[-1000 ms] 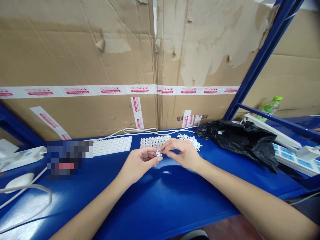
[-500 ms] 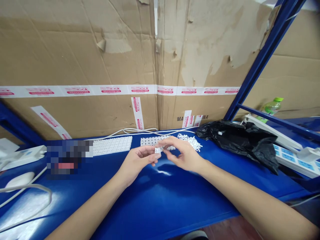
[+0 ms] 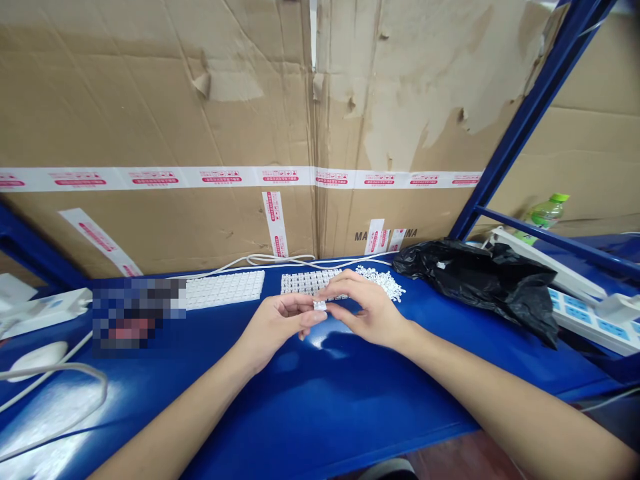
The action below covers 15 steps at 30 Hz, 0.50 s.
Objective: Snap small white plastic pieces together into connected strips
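Between my two hands, above the blue table, is a small white plastic block (image 3: 320, 306). My left hand (image 3: 277, 327) pinches it from the left with thumb and fingers. My right hand (image 3: 370, 308) has its thumb and fingertips closed at the block's right side; whether they grip a further small part I cannot tell. Behind the hands lies a grid of white pieces with dark marks (image 3: 303, 283), its right part covered by my right hand. A loose pile of tiny white pieces (image 3: 387, 283) sits just beyond that hand. Farther left is a flat array of white blocks (image 3: 225, 289).
A black plastic bag (image 3: 480, 280) lies crumpled at the right, beside a power strip (image 3: 595, 320). White cables (image 3: 280, 259) run along the cardboard wall (image 3: 225, 133). At the left are a white mouse (image 3: 37, 360), another power strip (image 3: 50, 312) and a blurred-out patch.
The white block has shifted slightly right and down and shows a different side. My right fingertips have moved a little with it; my left hand stays almost in place.
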{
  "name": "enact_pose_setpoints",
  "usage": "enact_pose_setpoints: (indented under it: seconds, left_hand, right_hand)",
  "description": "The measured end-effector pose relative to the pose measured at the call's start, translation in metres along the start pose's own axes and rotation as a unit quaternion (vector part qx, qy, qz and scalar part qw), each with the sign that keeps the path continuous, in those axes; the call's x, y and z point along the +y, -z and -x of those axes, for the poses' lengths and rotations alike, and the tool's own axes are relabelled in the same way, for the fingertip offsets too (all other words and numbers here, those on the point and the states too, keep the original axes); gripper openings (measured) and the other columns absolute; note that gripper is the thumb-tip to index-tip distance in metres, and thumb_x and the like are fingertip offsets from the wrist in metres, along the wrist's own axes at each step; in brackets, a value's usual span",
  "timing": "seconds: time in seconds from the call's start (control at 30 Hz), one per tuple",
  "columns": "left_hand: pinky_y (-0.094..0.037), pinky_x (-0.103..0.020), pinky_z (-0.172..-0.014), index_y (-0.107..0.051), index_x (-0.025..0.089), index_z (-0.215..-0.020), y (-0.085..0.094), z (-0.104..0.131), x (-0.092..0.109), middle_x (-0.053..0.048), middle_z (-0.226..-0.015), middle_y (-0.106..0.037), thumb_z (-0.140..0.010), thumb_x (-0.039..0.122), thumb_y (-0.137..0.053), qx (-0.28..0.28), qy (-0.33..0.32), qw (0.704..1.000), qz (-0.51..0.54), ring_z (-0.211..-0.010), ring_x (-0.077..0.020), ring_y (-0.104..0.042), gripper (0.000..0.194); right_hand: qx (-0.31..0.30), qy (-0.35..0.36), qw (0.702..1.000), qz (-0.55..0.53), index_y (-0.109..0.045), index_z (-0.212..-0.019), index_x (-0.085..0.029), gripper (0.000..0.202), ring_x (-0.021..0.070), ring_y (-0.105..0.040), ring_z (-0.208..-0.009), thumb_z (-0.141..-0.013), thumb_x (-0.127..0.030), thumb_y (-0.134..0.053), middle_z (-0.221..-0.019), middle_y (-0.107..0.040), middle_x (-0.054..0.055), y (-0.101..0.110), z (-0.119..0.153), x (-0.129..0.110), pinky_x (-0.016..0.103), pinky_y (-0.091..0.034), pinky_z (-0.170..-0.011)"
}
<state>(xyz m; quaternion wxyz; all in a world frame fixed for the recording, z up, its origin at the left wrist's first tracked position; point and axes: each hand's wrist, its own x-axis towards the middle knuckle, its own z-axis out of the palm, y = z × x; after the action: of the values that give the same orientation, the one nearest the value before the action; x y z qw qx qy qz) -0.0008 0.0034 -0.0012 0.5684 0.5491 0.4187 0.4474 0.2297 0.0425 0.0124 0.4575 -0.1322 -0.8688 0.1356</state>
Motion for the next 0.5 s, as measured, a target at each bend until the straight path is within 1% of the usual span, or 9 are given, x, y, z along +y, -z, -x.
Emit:
enact_pose_setpoints:
  seconds: [0.13,0.3,0.5]
  left_hand:
    - [-0.045,-0.025,-0.058,-0.088,0.019,-0.1,-0.0004,0.0007,0.0014,-0.001,-0.074,-0.073,-0.077,0.042,-0.099,-0.001,0.002,1.0,-0.001,-0.059,-0.0109,-0.054,0.035]
    - [-0.046,-0.024,-0.057,-0.088,0.019,-0.099,0.0,0.0004,0.0017,-0.001,-0.075,-0.074,-0.076,0.042,-0.1,0.001,0.003,1.0,-0.004,-0.059,-0.0103,-0.054,0.035]
    - [-0.046,-0.024,-0.057,-0.088,0.018,-0.099,0.0,-0.001,0.0015,-0.001,-0.073,-0.074,-0.075,0.044,-0.1,0.006,0.003,1.0,-0.012,-0.059,-0.0109,-0.055,0.037]
  right_hand:
    - [0.002,-0.005,1.0,0.005,-0.072,-0.125,-0.025,0.029,0.023,-0.072,-0.105,-0.101,-0.009,-0.069,-0.112,-0.08,0.006,-0.0008,0.0,-0.0015,0.04,-0.063,-0.092]
    - [-0.006,-0.013,1.0,0.006,-0.072,-0.122,-0.024,0.025,0.0214,-0.07,-0.099,-0.102,-0.009,-0.069,-0.108,-0.08,0.005,-0.0006,0.0004,-0.0018,0.037,-0.062,-0.088]
    - [-0.039,-0.016,0.999,0.01,-0.07,-0.127,-0.024,0.027,0.0227,-0.071,-0.105,-0.105,-0.01,-0.065,-0.113,-0.08,0.007,0.0013,-0.0001,-0.0012,0.039,-0.062,-0.092]
